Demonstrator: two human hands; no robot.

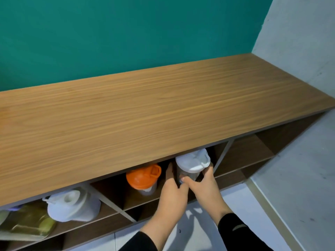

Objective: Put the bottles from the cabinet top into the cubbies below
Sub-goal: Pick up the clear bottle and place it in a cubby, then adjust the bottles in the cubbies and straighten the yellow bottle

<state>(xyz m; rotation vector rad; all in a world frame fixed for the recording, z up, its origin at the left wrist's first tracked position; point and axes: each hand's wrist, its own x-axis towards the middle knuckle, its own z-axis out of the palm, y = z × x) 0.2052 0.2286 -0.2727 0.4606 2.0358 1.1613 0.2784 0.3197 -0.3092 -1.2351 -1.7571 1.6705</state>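
Observation:
A clear bottle with a white lid (193,163) stands in a middle cubby just under the wooden cabinet top (145,105). My left hand (172,191) wraps its left side and my right hand (204,183) grips its right side. In the same cubby, to the left, stands a bottle with an orange lid (143,176). One cubby further left holds a white jug-like bottle (72,205), and a yellowish clear bottle (27,221) lies at the far left. No bottles stand on the cabinet top.
A thin divider (223,154) separates the middle cubby from the cubbies at the right (250,153). A lower row of cubbies (137,212) runs beneath. A green wall rises behind, a grey wall at right, and pale floor tiles below.

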